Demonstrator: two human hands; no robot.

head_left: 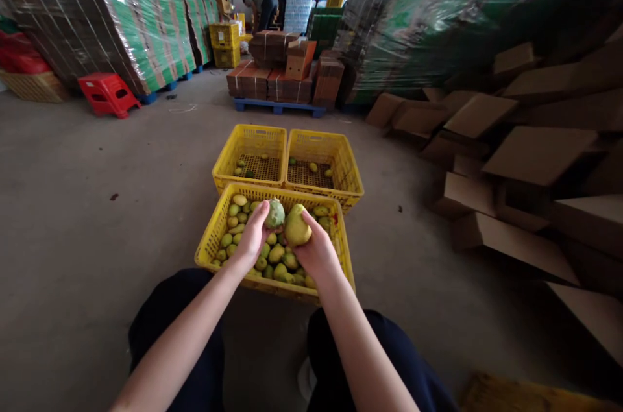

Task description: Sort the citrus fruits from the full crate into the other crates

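My left hand [254, 235] is closed around a bumpy green lemon [275, 213], thumb along its upper side. In my right hand [317, 245] is a larger yellow-green lemon [297, 226], gripped between thumb and fingers. The two fruits are held side by side above a yellow plastic crate [210, 233]. Many more yellow and green lemons [277, 254] lie loose in that crate, partly hidden by my hands and forearms.
Behind it stand two more yellow crates, left [224, 156] and right [349, 165], each with several fruits. Cardboard boxes [540, 154] heap up at right. Farther off are a red stool [109, 94], a blue pallet [277, 106] of flattened cartons, and a bending person [263, 3].
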